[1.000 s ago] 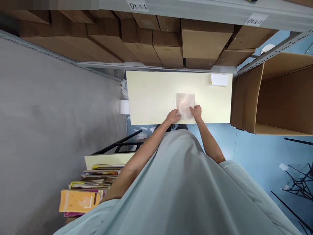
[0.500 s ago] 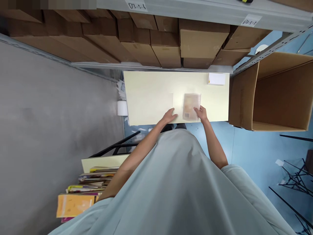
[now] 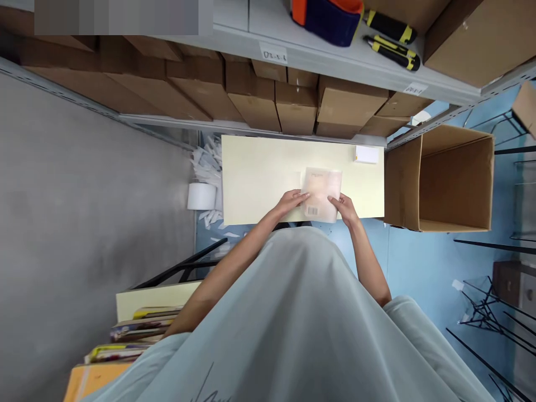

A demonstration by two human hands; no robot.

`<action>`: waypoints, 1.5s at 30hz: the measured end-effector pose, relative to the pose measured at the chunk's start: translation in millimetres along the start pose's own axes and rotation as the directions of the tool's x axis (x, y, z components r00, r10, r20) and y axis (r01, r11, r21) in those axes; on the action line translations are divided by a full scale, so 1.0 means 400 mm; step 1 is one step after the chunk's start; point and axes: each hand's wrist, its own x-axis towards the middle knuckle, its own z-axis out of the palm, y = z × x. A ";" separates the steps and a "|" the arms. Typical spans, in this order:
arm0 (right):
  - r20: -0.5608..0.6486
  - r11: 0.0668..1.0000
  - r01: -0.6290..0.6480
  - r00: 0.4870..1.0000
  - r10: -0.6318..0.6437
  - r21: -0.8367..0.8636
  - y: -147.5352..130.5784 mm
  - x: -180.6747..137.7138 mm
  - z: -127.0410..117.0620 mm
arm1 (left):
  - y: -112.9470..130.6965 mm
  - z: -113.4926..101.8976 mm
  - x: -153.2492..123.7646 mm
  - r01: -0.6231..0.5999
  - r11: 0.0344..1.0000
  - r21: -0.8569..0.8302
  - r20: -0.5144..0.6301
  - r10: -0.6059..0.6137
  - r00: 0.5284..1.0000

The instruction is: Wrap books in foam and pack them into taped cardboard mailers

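Note:
A flat packet in a translucent plastic bag (image 3: 320, 192), pale pink-brown with a barcode label near its lower edge, is lifted over the front edge of the pale yellow table (image 3: 259, 178). My left hand (image 3: 293, 202) grips its left edge. My right hand (image 3: 344, 206) grips its lower right corner. A second clear sheet or bag seems to lie on the table just left of the packet, hard to make out.
A small white pad (image 3: 367, 154) lies at the table's far right corner. An open cardboard box (image 3: 444, 178) stands right of the table. Shelves of brown cartons (image 3: 268, 95) rise behind. A white roll (image 3: 201, 196) sits left of the table; stacked books (image 3: 138, 329) lower left.
The packet went right in my right hand alone, then came back to the centre and was lifted; both hands grip it now. My view tilted up, showing more shelf.

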 end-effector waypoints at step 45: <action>0.158 0.996 0.078 0.985 -0.072 -0.032 -0.194 -0.006 0.565 | 0.178 -0.503 -0.192 -0.112 0.949 -0.294 -0.043 0.104 0.994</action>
